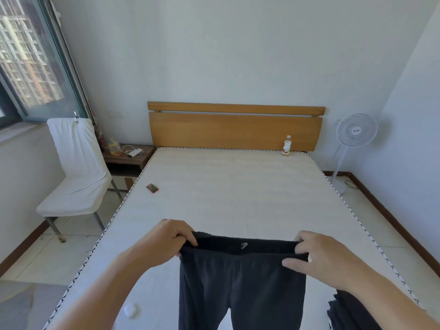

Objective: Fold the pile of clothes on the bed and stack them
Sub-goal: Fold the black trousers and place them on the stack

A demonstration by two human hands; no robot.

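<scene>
Cream bare mattress (233, 191), wooden headboard (234, 129) beyond the grip. Left hand (166, 239) and right hand (319, 253) each pinch the waistband of black trousers (240, 282), hanging between and below them.

1. A home bedroom: a bed (238, 186) with a bare mattress and wooden headboard (234, 129) at 12 o'clock.
2. A nightstand (128, 160) and covered chair (76, 167) at 10 o'clock.
3. A standing fan (356, 131) at 2 o'clock.
</scene>
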